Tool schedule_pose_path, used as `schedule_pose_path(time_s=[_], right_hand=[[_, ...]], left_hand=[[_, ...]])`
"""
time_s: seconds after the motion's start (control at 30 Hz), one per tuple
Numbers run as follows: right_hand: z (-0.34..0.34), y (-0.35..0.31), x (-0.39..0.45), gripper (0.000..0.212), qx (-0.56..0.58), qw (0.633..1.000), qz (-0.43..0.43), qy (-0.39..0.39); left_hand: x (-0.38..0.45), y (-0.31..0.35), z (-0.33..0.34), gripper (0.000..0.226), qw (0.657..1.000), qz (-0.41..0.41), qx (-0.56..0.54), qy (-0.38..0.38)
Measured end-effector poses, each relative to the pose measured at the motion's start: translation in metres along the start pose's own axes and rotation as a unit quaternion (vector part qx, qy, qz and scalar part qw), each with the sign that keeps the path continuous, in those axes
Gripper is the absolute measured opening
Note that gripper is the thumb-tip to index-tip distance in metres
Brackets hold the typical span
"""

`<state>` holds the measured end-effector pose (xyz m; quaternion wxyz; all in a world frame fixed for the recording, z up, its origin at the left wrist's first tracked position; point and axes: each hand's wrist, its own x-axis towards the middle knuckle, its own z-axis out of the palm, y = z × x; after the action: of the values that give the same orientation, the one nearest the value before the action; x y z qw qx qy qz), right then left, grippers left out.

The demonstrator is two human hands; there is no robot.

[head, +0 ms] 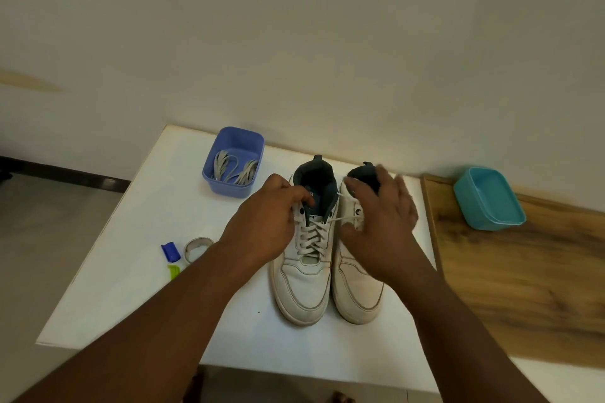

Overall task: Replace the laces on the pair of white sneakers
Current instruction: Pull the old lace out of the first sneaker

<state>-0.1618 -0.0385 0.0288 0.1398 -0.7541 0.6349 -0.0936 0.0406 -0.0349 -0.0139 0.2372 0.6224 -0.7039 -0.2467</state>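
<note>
Head view, looking down: a pair of white sneakers is standing side by side on a white worktop [137,271], toes pointing toward the wearer of the camera. The left sneaker [302,271] is serving as the landmark. It is laced in old white laces [312,235], loosened at the top. Touching it on its right is the right sneaker [355,288], partly hidden.

The left hand [262,222] is resting on the left sneaker's collar, its fingers curling in and appearing to pinch the lace near the top eyelet. The right hand [381,216] is hovering over the right sneaker, blurred, its fingers spread and holding nothing that can be made out.

Beyond the left sneaker and to its left, a purple tub [233,163] is holding grey replacement laces [234,167]. Near the sneaker's left side are lying a roll of tape [196,249] and a small blue and green object [172,257]. Well to its right, a teal tub [487,198] is sitting on a wooden surface [523,288].

The risk here, as a judgement: pulling the lace with the sneaker unsteadied could drag it across the worktop, or snag the lace in an eyelet.
</note>
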Motion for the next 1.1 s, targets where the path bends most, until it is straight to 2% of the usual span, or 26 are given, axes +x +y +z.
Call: schedule_pose_path(time_s=[0.07, 0.13, 0.2, 0.37, 0.5, 0.63, 0.77, 0.87, 1.1], right_hand=[[0.006, -0.006, -0.001, 0.057, 0.042, 0.997, -0.07, 0.008], [0.016, -0.008, -0.001, 0.039, 0.031, 0.994, -0.106, 0.024], [0.029, -0.007, 0.001, 0.034, -0.002, 0.993, -0.108, 0.036], [0.047, -0.01, 0.002, 0.014, 0.023, 0.994, -0.092, 0.063], [0.047, -0.011, 0.002, 0.019, -0.022, 0.991, -0.079, 0.103], [0.049, -0.013, -0.005, 0.012, -0.042, 0.989, -0.056, 0.134], [0.052, -0.014, -0.003, 0.014, -0.03, 0.988, -0.104, 0.106], [0.051, -0.012, 0.002, 0.017, -0.013, 0.99, -0.105, 0.093], [0.042, -0.003, 0.003, 0.024, -0.013, 0.985, -0.053, 0.165]], left_hand=[[0.001, 0.0, -0.001, 0.039, 1.0, -0.003, 0.002, 0.006], [0.002, 0.0, -0.001, 0.038, 1.0, -0.009, 0.001, 0.008], [0.002, 0.001, -0.002, 0.037, 1.0, -0.016, -0.009, 0.007], [0.001, 0.001, -0.007, 0.04, 0.999, -0.015, -0.033, 0.006], [0.003, 0.0, -0.008, 0.04, 0.999, -0.024, -0.032, 0.0], [0.003, 0.002, -0.009, 0.04, 0.999, -0.025, -0.046, -0.001], [0.003, 0.003, -0.01, 0.041, 0.999, -0.027, -0.046, -0.002], [0.002, 0.003, -0.009, 0.041, 0.999, -0.023, -0.041, -0.002], [0.005, 0.002, -0.008, 0.04, 0.999, -0.028, -0.032, -0.008]])
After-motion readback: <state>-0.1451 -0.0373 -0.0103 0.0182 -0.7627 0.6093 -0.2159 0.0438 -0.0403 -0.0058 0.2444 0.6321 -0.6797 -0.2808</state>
